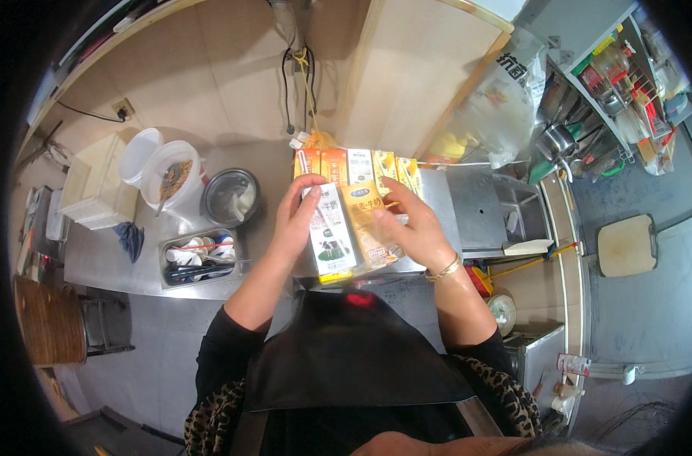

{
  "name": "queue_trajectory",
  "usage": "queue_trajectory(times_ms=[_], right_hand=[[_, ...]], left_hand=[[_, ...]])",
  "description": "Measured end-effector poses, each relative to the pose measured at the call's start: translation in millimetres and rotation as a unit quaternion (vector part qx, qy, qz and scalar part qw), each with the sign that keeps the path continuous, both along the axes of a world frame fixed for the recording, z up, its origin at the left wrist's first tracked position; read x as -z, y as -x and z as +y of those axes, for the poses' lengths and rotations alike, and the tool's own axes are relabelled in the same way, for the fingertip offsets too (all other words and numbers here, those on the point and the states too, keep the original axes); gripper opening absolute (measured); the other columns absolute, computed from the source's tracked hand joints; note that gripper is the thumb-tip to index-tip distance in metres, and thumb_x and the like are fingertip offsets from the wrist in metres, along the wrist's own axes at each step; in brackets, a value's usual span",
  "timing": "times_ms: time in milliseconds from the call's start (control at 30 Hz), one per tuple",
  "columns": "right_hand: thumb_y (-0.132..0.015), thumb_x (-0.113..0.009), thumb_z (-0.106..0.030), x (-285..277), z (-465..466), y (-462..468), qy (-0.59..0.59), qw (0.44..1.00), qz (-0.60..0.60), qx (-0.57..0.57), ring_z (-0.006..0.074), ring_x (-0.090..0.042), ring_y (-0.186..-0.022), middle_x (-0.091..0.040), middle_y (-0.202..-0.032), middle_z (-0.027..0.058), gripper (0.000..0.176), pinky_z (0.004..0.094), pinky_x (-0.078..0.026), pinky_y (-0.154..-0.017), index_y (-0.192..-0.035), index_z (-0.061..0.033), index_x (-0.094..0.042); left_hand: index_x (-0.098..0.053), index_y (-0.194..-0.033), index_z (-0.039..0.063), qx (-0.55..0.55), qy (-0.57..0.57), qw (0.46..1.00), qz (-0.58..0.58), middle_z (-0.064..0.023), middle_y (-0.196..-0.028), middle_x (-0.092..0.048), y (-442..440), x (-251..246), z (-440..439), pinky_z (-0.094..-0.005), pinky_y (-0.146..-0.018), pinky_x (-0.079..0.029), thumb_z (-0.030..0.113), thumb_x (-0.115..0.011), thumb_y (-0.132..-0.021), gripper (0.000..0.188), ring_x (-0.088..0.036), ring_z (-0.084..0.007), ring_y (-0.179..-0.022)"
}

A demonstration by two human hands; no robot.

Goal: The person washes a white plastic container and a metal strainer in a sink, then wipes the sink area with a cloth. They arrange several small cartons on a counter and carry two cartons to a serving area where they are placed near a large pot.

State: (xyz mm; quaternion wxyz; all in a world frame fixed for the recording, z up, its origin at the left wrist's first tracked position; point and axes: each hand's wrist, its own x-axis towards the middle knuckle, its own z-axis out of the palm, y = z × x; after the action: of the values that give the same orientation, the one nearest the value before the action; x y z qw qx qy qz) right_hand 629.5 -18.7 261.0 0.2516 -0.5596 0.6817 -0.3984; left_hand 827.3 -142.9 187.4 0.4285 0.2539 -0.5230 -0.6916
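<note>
My left hand (299, 214) grips the left side of a white milk carton (330, 233) with a cow picture and a straw in clear wrap. Right against it is an orange milk carton (366, 219), and my right hand (411, 222) curls around that one's right side, over clear plastic. A yellow edge shows under the white carton. Behind my hands a row of cartons stands on the steel counter: orange cartons (333, 165) at the left, a white carton (359, 163) in the middle, yellow cartons (410, 175) at the right. My hands hide their lower parts.
Left on the counter are a steel tray (168, 279) of spoons, a dark round bowl (208, 199), a white tub (178, 149) of brown food, a blue cloth (130, 240) and cream plastic bins (92, 185). A steel sink (543, 222) lies to the right, below a hanging plastic bag (503, 108).
</note>
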Motion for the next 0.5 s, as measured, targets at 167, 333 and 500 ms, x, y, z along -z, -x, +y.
queue_trajectory(times_ms=[167, 333, 500], right_hand=[[-0.102, -0.05, -0.047, 33.0, 9.5, 35.1, -0.12, 0.938, -0.32, 0.068, 0.0205, -0.061, -0.114, -0.064, -0.124, 0.0108, 0.056, 0.0367, -0.051, -0.093, -0.141, -0.0063, -0.05], [-0.1, -0.042, -0.061, 52.8, 14.0, 36.5, -0.22, 0.814, -0.53, -0.087, 0.0226, -0.051, -0.13, -0.053, -0.142, 0.0111, 0.07, 0.0451, -0.042, -0.106, -0.147, -0.0089, -0.042], [-0.1, -0.038, -0.064, 43.8, 3.6, 30.9, -0.246, 0.77, -0.568, -0.155, 0.0233, -0.045, -0.137, -0.045, -0.151, 0.0069, 0.072, 0.0478, -0.038, -0.11, -0.153, -0.015, -0.033]], left_hand=[[-0.045, -0.141, 0.006, -0.073, -0.076, 0.994, 0.026, -0.0086, -0.134, -0.053, -14.2, -0.6, 11.9, -0.0336, -0.109, -0.037, 0.04, -0.04, -0.107, 0.048, -0.048, -0.0192, -0.127], [-0.037, -0.151, 0.011, 0.055, -0.261, 0.963, -0.037, -0.009, -0.15, -0.044, -40.1, 0.1, 49.9, -0.0399, -0.116, -0.026, 0.053, -0.038, -0.104, 0.062, -0.039, -0.0231, -0.139], [-0.032, -0.154, 0.012, 0.036, -0.321, 0.941, -0.099, -0.0071, -0.159, -0.033, -35.1, 9.2, 50.9, -0.0514, -0.119, -0.004, 0.067, -0.038, -0.098, 0.079, -0.023, -0.0264, -0.148]])
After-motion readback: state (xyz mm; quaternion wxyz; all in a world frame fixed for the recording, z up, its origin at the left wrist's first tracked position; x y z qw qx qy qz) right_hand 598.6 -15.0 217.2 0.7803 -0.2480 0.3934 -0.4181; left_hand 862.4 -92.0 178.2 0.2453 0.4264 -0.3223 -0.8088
